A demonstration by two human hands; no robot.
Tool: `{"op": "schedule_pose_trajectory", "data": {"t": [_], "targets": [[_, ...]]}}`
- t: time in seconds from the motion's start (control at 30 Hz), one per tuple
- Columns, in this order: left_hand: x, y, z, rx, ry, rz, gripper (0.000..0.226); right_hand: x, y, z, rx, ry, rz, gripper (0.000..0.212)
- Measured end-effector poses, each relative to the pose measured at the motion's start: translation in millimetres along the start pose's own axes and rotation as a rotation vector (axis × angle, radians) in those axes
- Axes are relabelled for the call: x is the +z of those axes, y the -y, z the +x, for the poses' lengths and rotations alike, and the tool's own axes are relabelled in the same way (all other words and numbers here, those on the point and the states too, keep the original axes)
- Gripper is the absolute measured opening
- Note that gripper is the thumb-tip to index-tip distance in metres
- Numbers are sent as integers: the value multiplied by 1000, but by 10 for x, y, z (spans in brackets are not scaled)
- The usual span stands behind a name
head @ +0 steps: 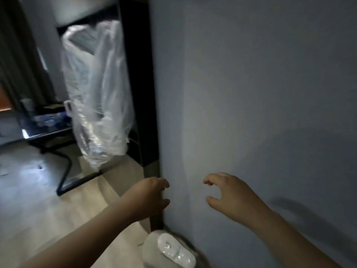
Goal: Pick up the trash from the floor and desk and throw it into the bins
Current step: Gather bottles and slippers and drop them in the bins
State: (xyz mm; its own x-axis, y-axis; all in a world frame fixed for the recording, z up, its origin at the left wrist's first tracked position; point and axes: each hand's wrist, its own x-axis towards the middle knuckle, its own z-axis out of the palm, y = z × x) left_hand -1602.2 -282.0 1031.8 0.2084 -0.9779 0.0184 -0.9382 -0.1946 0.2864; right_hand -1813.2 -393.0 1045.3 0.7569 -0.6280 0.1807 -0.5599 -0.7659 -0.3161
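Both my hands are raised in front of a grey wall, and neither holds anything. My left hand (152, 196) hovers at the wall's corner edge, its fingers loosely curled. My right hand (224, 194) floats apart from the wall, fingers and thumb spread in a loose claw. Below them, at the wall's foot, stands a small bin (154, 248) with a clear plastic wrapper (175, 250) lying in its mouth. A big clear plastic bag (96, 97), partly filled, hangs at the upper left in front of a dark frame.
The grey wall (260, 93) fills the right half of the view. A black frame or shelf (139, 84) stands behind the hanging bag. A dark low table (44, 130) with clutter sits at the left, over light floor (38, 200) with small scraps (4, 172).
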Motion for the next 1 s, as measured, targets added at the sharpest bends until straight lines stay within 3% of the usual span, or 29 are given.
{"op": "schedule_pose_trajectory", "data": {"t": [0.2,0.37,0.53,0.73,1.0], "targets": [[-945,1161,-982,-174,-222,30,47,142,1589,757,-248,-25,81,41],[-1426,2023,-1859,-305,-352,51,30,450,2794,1189,-412,-41,132,39],[-1750,2662,-2456,-470,-463,61,43,736,3687,1546,-532,-23,193,37],[-1840,3199,-2597,-571,-522,44,49,984,4273,2007,-656,18,219,34],[-1910,3799,-2203,-687,-592,58,48,1250,4429,2911,-761,41,230,38]]}}
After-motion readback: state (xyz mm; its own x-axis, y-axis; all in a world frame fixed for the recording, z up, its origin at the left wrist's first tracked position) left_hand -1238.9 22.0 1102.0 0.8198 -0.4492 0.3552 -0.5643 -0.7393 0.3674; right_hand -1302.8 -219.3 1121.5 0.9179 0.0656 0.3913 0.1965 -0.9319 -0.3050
